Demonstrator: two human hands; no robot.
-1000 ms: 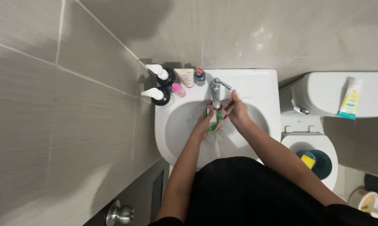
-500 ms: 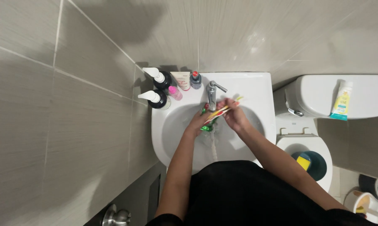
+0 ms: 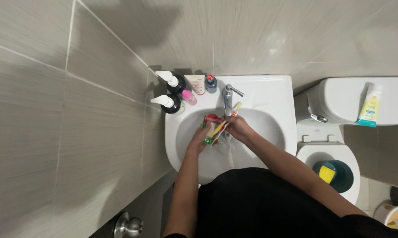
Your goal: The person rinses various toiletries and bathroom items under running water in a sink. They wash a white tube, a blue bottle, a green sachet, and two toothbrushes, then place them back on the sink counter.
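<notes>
Over the white sink (image 3: 269,92) the person is working with both hands close together, right under the chrome tap (image 3: 227,99). The left hand (image 3: 199,140) is closing around a red toothpaste tube (image 3: 211,121), and the right hand (image 3: 237,128) is gripping a yellow toothbrush (image 3: 227,118) by its handle, bristle end pointing up toward the tap. A thin stream of water (image 3: 229,152) is running down just below them.

The brush looks light and stiff — easy to pinch at mid-handle, though wet plastic is probably slippery. The tube is soft and will give under pressure, so a hold near its body seems safest.

Both forearms are reaching forward from a dark shirt (image 3: 260,202), elbows out, wrists angled inward — fingers nearly touching. Pump bottles (image 3: 172,94) are standing at the basin's back left corner.
</notes>
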